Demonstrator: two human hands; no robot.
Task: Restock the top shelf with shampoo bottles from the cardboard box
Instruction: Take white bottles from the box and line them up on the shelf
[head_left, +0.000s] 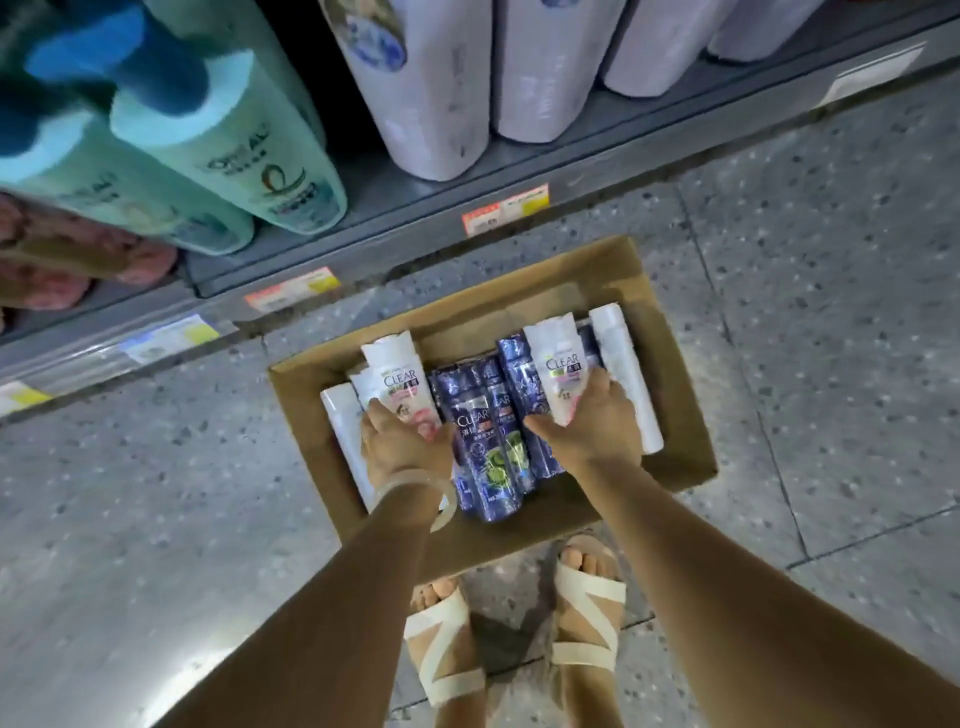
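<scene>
Hands: left (402, 441), right (587, 421) | each grips 1 white bottle (395, 384) (561, 374) | caps toward shelf (363, 228)

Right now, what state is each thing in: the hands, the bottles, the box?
Left hand: grips a white bottle.
Right hand: grips another white bottle.
Cardboard box: open on the floor, partly filled.
Blue bottles: lying in the box, untouched.
White bottle at the right wall: lying in the box.
Teal bottles: standing on a shelf.
</scene>
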